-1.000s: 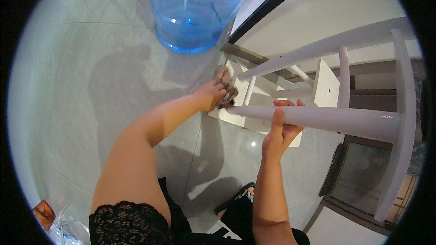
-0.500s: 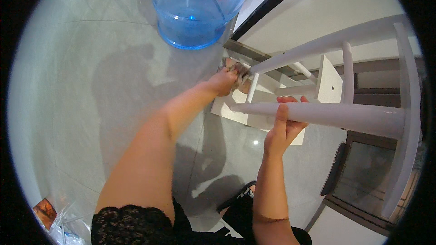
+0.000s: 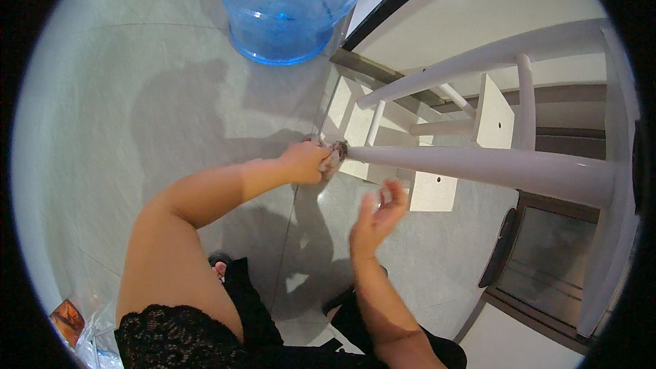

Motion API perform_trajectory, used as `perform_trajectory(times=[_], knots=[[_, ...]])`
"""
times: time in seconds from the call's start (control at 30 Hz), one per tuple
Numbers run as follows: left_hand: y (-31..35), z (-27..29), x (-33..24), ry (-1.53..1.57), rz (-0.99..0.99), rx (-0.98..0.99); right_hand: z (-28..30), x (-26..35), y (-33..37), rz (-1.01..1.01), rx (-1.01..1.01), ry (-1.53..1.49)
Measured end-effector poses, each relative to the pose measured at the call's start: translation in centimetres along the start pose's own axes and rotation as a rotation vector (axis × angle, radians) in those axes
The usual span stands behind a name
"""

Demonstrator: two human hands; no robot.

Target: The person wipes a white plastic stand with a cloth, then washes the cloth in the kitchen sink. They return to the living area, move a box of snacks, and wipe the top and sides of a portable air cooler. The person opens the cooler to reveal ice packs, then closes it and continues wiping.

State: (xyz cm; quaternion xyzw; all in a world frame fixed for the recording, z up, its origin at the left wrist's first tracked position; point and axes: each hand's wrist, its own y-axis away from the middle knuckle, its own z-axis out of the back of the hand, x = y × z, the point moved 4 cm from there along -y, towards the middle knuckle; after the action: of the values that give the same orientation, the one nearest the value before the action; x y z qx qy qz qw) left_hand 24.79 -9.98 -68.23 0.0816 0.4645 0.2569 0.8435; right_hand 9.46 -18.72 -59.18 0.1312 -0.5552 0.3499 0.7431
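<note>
White frame fills the right half of my view: two long round legs, one near and one far, joined by thin rungs, running from the right edge toward the middle. I can't tell from here if it's upright or tilted.

Left hand is closed round a crumpled greyish cloth, bunched right at the narrow left end of the near leg. Cloth looks to be against the leg tip; exact contact I can't make out. Left arm comes up from a black lace sleeve, elbow bent sharply out to the left, forearm reaching right and slightly far.

Right hand is holding nothing: fingers lifted and loosely curled, thumb apart from them, a bit blurred. I read it as free of the frame, on the near side of the near leg. Right forearm rises from the near edge, leaning left.

Pale boards with small dark holes sit around and between the legs, behind the hands. Far side: big clear blue water bottle on the grey tiled floor. Near left corner: clear plastic bag beside an orange-brown item. Dark-framed panel at near right.
</note>
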Motion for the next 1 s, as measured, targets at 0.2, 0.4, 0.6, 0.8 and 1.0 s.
perform_trajectory(times=[0.2,0.4,0.6,0.8,1.0], knots=[[1.5,-0.5,-3.0,0.969,0.036,0.444,-2.3,-8.0,1.3,-0.475,0.052,-0.407],[-3.3,-2.1,2.2,-0.557,-0.205,-0.234,-2.6,-9.9,-9.7,-0.292,-0.058,-0.329],[-5.4,-2.2,0.9,-0.739,-0.150,-0.142,-7.1,-20.1,-17.1,-0.084,0.247,0.045],[-5.1,-2.0,0.9,-0.741,-0.052,-0.054,-7.5,-20.4,-17.8,0.002,0.054,0.308],[-5.0,-1.6,0.0,-0.714,-0.042,-0.026,-5.1,-20.8,-19.6,-0.050,-0.022,0.439]])
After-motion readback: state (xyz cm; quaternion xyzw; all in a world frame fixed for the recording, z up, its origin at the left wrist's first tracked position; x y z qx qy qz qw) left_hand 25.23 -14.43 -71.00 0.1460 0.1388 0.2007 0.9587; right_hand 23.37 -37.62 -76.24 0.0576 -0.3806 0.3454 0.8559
